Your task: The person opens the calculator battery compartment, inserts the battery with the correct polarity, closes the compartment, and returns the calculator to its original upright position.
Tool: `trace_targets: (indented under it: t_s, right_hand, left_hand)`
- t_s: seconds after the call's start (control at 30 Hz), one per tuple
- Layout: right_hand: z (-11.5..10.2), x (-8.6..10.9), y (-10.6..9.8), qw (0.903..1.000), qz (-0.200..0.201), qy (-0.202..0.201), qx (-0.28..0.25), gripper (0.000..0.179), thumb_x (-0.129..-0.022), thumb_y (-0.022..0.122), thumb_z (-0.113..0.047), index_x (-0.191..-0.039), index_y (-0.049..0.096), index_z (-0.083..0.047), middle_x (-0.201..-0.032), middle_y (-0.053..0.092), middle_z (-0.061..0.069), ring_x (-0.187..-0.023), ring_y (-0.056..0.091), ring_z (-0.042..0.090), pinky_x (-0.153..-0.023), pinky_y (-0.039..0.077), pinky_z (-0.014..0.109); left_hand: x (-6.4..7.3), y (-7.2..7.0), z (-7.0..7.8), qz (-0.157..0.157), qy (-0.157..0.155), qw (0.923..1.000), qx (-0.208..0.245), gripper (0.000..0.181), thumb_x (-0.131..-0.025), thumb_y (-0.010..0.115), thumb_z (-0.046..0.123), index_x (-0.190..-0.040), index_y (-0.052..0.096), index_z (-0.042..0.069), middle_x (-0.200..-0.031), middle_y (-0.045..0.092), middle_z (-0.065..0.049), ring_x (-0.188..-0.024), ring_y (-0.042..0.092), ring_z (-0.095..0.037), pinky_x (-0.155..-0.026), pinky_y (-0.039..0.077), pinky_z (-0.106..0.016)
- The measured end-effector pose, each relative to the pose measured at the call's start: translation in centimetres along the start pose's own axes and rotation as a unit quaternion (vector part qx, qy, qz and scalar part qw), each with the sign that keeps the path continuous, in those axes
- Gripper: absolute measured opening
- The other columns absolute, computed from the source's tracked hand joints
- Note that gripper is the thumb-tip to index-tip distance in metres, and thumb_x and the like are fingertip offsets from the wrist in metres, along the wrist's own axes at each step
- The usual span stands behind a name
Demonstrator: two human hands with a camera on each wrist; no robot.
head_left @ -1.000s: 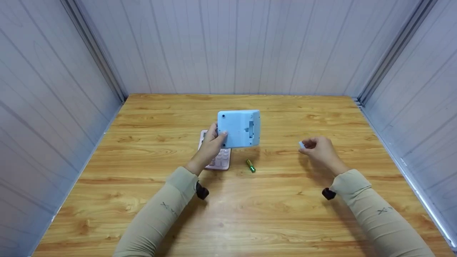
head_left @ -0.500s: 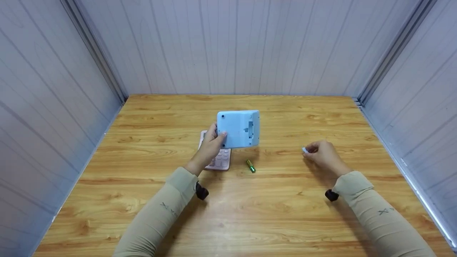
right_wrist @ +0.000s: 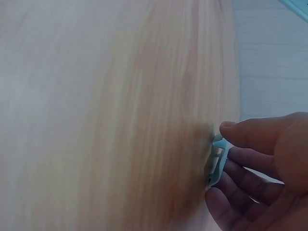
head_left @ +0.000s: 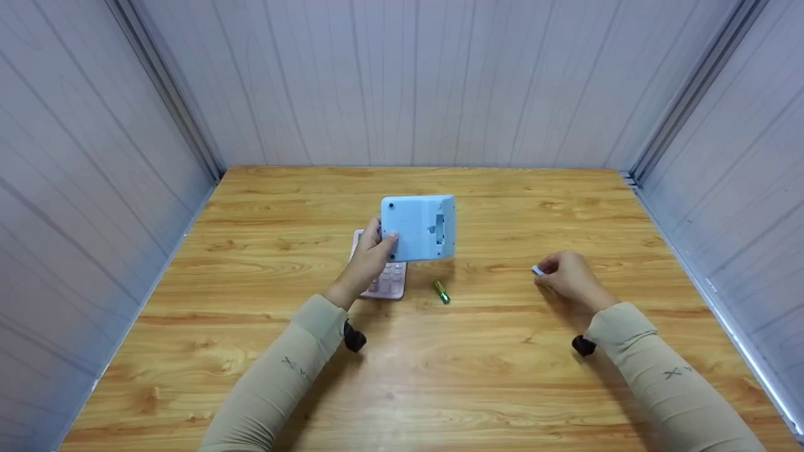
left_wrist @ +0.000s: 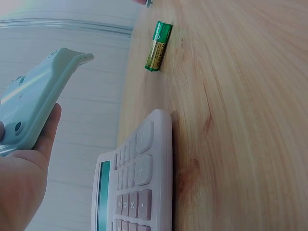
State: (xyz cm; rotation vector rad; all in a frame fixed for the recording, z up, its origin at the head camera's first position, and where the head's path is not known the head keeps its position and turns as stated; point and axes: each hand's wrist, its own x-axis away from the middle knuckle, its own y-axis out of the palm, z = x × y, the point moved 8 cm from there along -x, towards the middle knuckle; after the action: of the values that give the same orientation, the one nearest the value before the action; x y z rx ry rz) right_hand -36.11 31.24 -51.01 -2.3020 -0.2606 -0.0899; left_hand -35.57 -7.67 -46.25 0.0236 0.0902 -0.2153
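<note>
My left hand (head_left: 369, 256) grips a light blue calculator (head_left: 408, 227) by its left edge, thumb across its back. The calculator is held up off the table with its back toward me, and a battery compartment (head_left: 440, 230) shows uncovered near its right end. Over to the right, my right hand (head_left: 570, 274) pinches a small light blue battery cover (right_wrist: 220, 163) between thumb and fingers, low at the tabletop. A green and gold battery (left_wrist: 159, 46) lies on the table between the two hands.
Partly hidden under my left hand and the blue calculator, a pink calculator (head_left: 391, 282) lies face up on the wooden table (head_left: 490, 364). Pale panel walls (head_left: 414, 81) enclose the table at the back and both sides.
My right hand has moved slightly right and down toward the tabletop with the battery cover. The blue calculator has barely shifted in my left hand; the battery stays put.
</note>
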Motion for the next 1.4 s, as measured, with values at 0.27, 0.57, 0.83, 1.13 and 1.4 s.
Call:
trace_targets:
  t_s: [0.27,0.57,0.83,1.13,1.4]
  right_hand:
    - [-1.6,-0.2,-0.1,0.9998,0.005,-0.017,-0.01,0.037,-0.104,0.067,-0.009,-0.135,0.067,0.011,-0.12,0.07,0.023,-0.106,0.065,0.03,-0.086,0.056,0.033]
    - [-5.7,-1.1,2.3,0.9979,0.001,-0.064,0.0,0.039,-0.1,0.077,-0.011,-0.132,0.069,0.012,-0.112,0.072,0.022,-0.103,0.066,0.031,-0.087,0.056,0.038]
    - [-8.9,-1.5,5.0,0.9952,-0.014,-0.097,0.003,0.033,-0.097,0.081,-0.009,-0.123,0.073,0.01,-0.099,0.074,0.016,-0.088,0.067,0.022,-0.079,0.057,0.034]
    - [-11.8,-2.0,8.1,0.993,-0.044,-0.11,0.007,0.032,-0.094,0.084,-0.013,-0.116,0.075,0.009,-0.09,0.074,0.011,-0.083,0.065,0.016,-0.075,0.054,0.028]
    - [-13.1,-2.1,10.4,0.993,-0.07,-0.095,0.005,0.033,-0.098,0.082,-0.023,-0.114,0.076,0.005,-0.095,0.077,0.013,-0.083,0.07,0.018,-0.076,0.06,0.032]
  left_hand:
    - [0.0,-0.3,0.3,0.004,0.01,0.9999,-0.013,0.05,-0.117,0.039,0.013,-0.165,0.029,0.002,-0.167,0.044,-0.025,-0.153,0.048,-0.044,-0.122,0.047,-0.06]
    - [0.0,-0.7,0.5,0.014,0.015,0.9998,-0.005,0.05,-0.116,0.039,0.01,-0.163,0.031,0.0,-0.164,0.046,-0.027,-0.151,0.05,-0.045,-0.121,0.048,-0.059]
    - [-0.2,-1.3,0.4,0.024,0.026,0.9994,0.0,0.048,-0.115,0.038,0.008,-0.162,0.033,-0.004,-0.161,0.049,-0.029,-0.148,0.053,-0.046,-0.12,0.05,-0.057]
    - [0.0,-1.9,0.5,0.027,0.025,0.9993,0.007,0.05,-0.116,0.038,0.008,-0.163,0.03,-0.004,-0.163,0.048,-0.029,-0.15,0.051,-0.045,-0.121,0.049,-0.055]
    - [0.1,-2.3,0.5,0.031,0.023,0.9992,-0.001,0.051,-0.115,0.038,0.008,-0.165,0.029,-0.002,-0.165,0.046,-0.027,-0.152,0.049,-0.044,-0.122,0.048,-0.055]
